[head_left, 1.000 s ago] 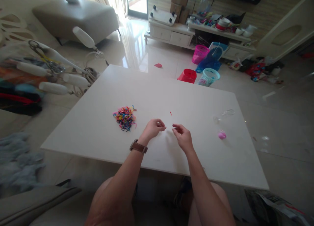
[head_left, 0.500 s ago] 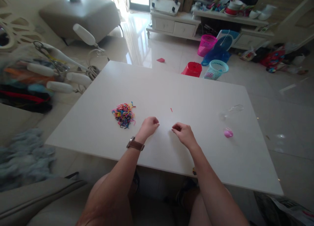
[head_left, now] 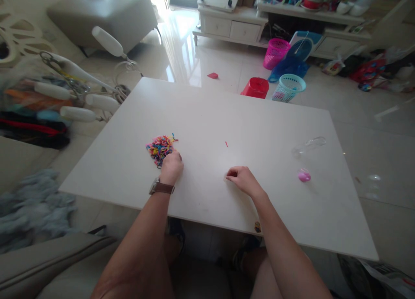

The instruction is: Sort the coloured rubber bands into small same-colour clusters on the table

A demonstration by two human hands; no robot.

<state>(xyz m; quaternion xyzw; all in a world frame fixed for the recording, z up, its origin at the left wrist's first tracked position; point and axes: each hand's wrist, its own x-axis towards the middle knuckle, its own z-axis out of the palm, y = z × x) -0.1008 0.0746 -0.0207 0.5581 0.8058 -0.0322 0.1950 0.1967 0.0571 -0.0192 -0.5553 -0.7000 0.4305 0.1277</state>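
Observation:
A pile of small, multicoloured elastic bands lies on the white table. My left hand, with a brown-strapped watch on the wrist, is at the pile's right edge. Its fingers are curled, and the tips are partly hidden by the hand. My right hand is over the table to the right, thumb and finger pinched together. Something faint and pale shows at those fingertips, too small to name. Beyond that hand, a short red strip lies alone.
On the table's right side are a clear plastic item and a small pink item. A small dark-and-yellow item sits at the near edge. Past the far edge stand a red bin and a light-blue basket. Lamp arms rise at left.
My left hand has moved left from the middle of the table to the band pile. The right hand stays pinched in nearly the same place. The view has shifted slightly.

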